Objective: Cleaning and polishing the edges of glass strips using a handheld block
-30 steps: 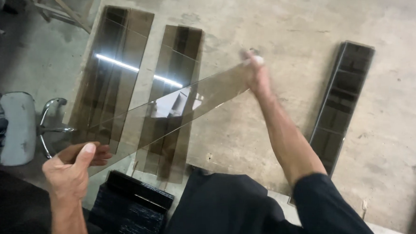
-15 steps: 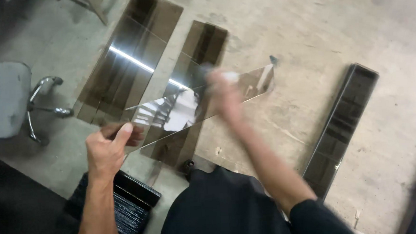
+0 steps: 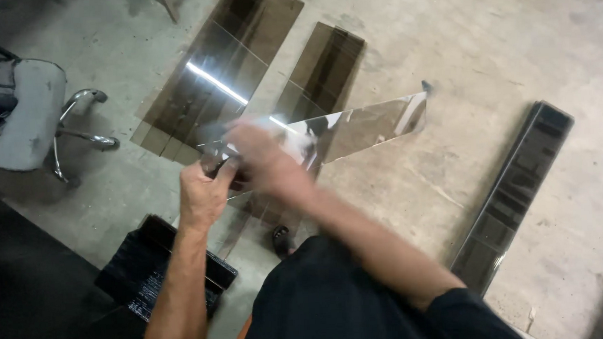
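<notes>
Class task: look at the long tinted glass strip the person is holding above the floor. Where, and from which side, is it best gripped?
Grip the glass strip by its long edges near each end, from the sides, with no pressure on the flat face. It is long, thin and nearly level, so one grip would probably leave the far end unsupported. Here the left hand pinches the near end, while the blurred right hand is close beside it.

Dim light, glass glare, motion-blurred right hand
</notes>
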